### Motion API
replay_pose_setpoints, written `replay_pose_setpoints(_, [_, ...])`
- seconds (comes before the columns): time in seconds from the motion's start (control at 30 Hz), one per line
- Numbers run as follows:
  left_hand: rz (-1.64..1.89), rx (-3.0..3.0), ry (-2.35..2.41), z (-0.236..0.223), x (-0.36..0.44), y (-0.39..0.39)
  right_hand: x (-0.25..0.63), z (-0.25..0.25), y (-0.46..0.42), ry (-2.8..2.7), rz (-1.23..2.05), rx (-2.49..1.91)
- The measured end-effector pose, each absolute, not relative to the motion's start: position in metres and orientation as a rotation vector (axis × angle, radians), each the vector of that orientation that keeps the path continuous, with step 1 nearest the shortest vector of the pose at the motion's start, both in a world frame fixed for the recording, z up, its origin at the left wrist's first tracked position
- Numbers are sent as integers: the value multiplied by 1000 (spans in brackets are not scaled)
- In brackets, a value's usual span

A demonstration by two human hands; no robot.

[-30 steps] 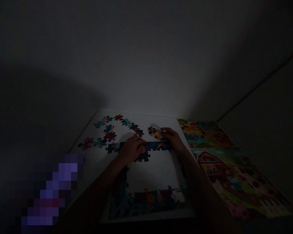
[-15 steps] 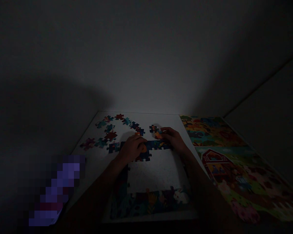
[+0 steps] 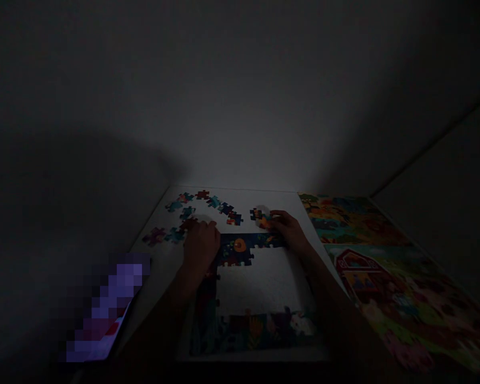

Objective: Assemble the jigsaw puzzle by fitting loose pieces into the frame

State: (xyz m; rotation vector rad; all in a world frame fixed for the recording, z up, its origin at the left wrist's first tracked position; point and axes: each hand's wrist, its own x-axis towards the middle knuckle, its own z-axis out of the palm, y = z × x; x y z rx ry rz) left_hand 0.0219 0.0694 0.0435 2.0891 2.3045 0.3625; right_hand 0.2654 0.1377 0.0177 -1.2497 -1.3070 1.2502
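The scene is dim. My left hand (image 3: pixel 201 246) rests at the middle of a white board (image 3: pixel 160 266), its fingertips over a dark red jigsaw piece (image 3: pixel 188 224); I cannot tell whether it grips that piece. My right hand (image 3: pixel 290 230) pinches an orange and blue jigsaw piece (image 3: pixel 265 221) beside a small cluster of pieces. Several loose pieces (image 3: pixel 214 202) lie in an arc along the far side. An assembled dark section (image 3: pixel 234 253) and a bottom strip (image 3: pixel 252 329) frame a bare white area (image 3: pixel 262 285).
Colourful farm picture sheets with a red barn (image 3: pixel 400 298) lie to the right of the board. A pixelated purple object (image 3: pixel 112 304) sits at the board's near left edge. A grey wall (image 3: pixel 240 117) rises behind.
My left hand has moved left and farther away, off the assembled section and onto the dark red piece. My right hand stays at the same cluster. The view has shifted slightly.
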Motion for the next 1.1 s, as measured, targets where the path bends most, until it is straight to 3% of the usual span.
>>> replay_pose_setpoints(0.6, [519, 2086, 2327, 17, 39, 65, 276, 2, 140, -1301, 796, -1603])
replay_pose_setpoints(0.8, [577, 2418, 1916, 11, 56, 60, 286, -21, 150, -1654, 442, -1499])
replay_pose_setpoints(1.1, [652, 2490, 1684, 11, 51, 66, 285, -21, 151, -1719, 442, -1461])
